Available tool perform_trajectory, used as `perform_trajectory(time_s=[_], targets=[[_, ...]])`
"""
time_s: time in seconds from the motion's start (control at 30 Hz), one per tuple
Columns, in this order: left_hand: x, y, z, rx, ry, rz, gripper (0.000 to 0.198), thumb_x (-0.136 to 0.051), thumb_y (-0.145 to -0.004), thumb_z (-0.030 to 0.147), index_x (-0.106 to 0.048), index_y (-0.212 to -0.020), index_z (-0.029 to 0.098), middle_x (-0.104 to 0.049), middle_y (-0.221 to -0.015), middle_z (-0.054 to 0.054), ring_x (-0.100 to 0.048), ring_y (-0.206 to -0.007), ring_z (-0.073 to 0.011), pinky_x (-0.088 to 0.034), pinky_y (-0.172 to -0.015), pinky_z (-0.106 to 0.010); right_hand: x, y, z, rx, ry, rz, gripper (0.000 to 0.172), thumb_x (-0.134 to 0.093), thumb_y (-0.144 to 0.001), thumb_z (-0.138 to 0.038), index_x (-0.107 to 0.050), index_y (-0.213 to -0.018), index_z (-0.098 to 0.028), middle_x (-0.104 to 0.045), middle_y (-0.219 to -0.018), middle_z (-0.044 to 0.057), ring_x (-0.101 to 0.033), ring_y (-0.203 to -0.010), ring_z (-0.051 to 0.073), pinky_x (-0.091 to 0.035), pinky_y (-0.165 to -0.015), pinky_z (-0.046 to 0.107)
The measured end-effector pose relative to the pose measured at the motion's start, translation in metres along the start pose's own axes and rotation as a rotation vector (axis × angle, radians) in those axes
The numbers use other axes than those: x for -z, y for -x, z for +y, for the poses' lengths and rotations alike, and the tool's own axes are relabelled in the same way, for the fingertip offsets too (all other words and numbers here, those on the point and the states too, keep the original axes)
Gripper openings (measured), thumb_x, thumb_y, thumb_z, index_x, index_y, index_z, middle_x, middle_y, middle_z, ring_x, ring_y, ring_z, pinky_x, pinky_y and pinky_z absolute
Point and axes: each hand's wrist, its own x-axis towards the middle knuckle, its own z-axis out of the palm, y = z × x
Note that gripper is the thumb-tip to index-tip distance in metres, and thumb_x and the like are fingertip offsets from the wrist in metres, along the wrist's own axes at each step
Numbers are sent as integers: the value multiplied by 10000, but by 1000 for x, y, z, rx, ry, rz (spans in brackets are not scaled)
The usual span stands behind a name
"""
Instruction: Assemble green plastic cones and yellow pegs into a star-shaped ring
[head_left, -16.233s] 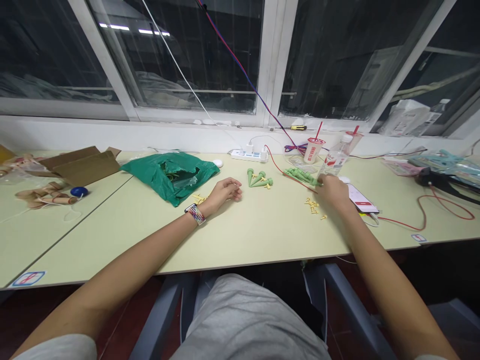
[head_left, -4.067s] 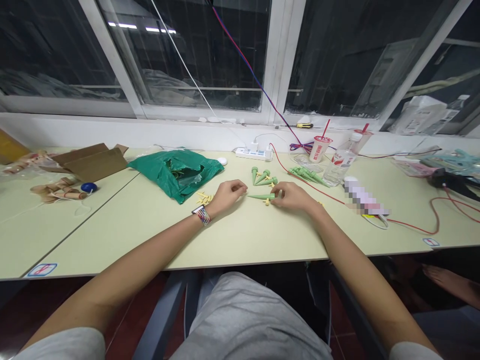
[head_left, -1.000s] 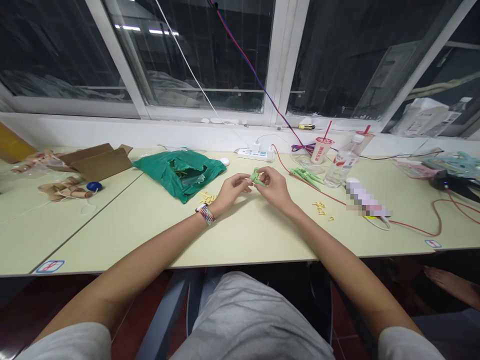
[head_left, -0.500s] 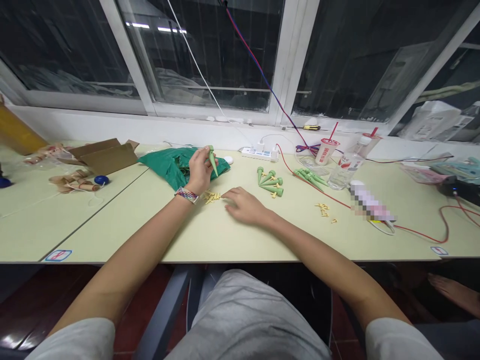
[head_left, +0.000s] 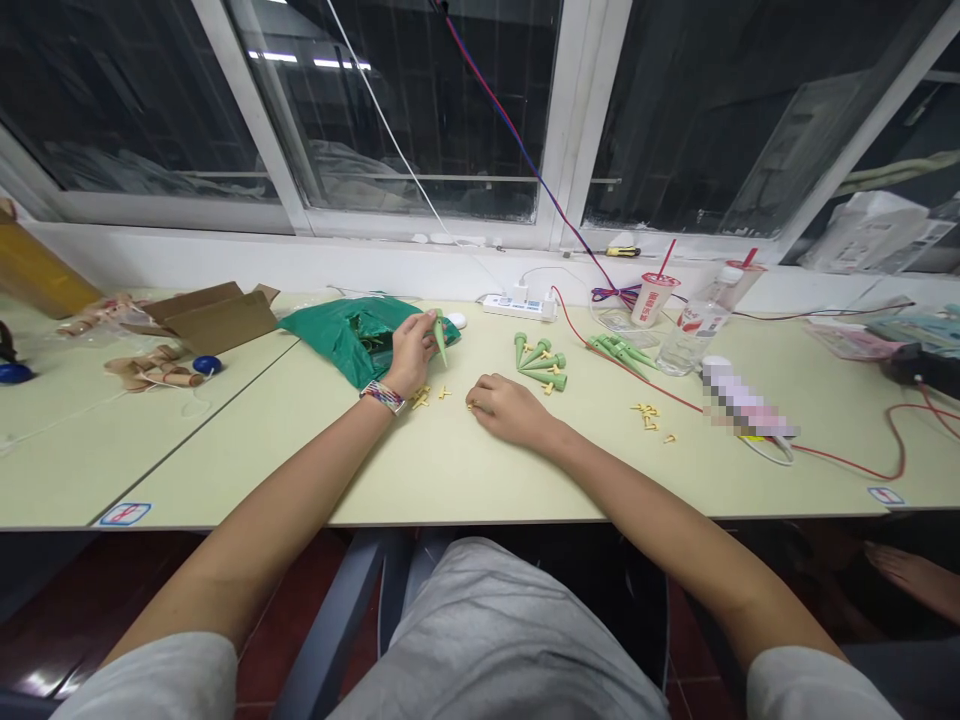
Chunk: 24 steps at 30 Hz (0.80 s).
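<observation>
No words can be read clearly in this view. The paper cup (head_left: 653,300) on the far side of the desk is carrying red characters on a white band, but they are too small for reading. The plastic water bottle (head_left: 694,325) is showing a red label, also not readable. Two small stickers (head_left: 125,514) on the front edge of the desk are showing a red mark inside a blue frame, and another sticker (head_left: 886,495) is showing a similar red mark, with no certain number. A pixelated patch (head_left: 742,415) is hiding whatever lies there.
</observation>
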Motion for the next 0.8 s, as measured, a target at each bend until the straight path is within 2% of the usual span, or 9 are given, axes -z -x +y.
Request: perform_trajectory(time_s=[0.23,0.33,0.47,0.6,0.7,0.8], targets=[[-4,11,-4,36,-88,-173,492,-948,-678,502,-767,-979,158,-790,-956,-90,-708,-806,-156,-540,-729,-253,8,0,-4,47,105,-34,147,-566,-1025,-186,-710,-1056,-194,-675,-1039,88,-596,-955,222,-425,-799,324],[-7,17,-1,63,-100,-237,569,-973,-670,466,-801,-1117,157,-807,-1048,-114,-699,-805,-145,-545,-770,-268,11,2,-4,17,87,-36,155,-592,-983,-175,-721,-1067,-199,-685,-1052,85,-616,-949,221,-416,-758,317],[-10,21,0,81,-88,-279,620,-986,-665,434,-804,-1192,162,-808,-1118,-137,-720,-871,-171,-559,-837,-305,18,3,-2,-18,-11,-3,140,-598,-929,-152,-724,-947,-210,-701,-962,50,-628,-843,191,-399,-700,298],[-9,19,-4,105,-62,-333,572,-981,-680,419,-811,-1157,153,-812,-1072,-140,-727,-870,-182,-562,-855,-324,22,-4,7,-58,-276,176,133,-604,-890,-143,-707,-938,-212,-730,-886,7,-651,-759,149,-449,-697,265],[-8,19,-8,125,-54,-388,553,-978,-697,400,-816,-1167,156,-809,-1023,-116,-715,-816,-165,-566,-864,-331,25,-11,16,-121,-453,389,99,-622,-882,-205,-698,-944,-219,-739,-850,-5,-675,-716,144,-519,-704,264],[-9,21,-11,162,-75,-465,505,-968,-721,406,-833,-1133,148,-796,-956,-99,-703,-795,-159,-576,-857,-330,28,-15,23,-227,-541,582,85,-649,-860,-263,-699,-921,-233,-754,-866,4,-707,-753,161,-565,-708,277]])
